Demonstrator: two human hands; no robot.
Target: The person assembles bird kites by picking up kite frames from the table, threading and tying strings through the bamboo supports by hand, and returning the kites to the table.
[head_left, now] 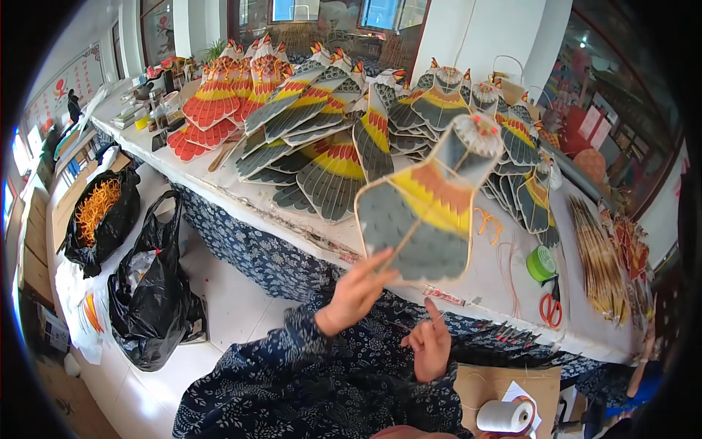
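Observation:
My left hand (358,293) grips a bird-shaped kite (420,219) by its lower left edge, fingers at the thin wooden spine. The kite is raised and tilted above the table edge, with a grey tail, yellow and orange bands and a pale head with red dots. Lower and to the right, my right hand (428,340) has its index finger extended and the other fingers curled. What looks like a thin thread runs at its fingers, apart from the kite. Behind the kite lie stacks of similar grey kites (333,175) and red ones (212,110).
On the white table (490,285) lie green tape (541,263), red-handled scissors (550,311) and bundled thin sticks (596,263). A white thread spool (504,415) stands on a board at lower right. Black plastic bags (153,300) sit on the left, one with orange strips (96,208).

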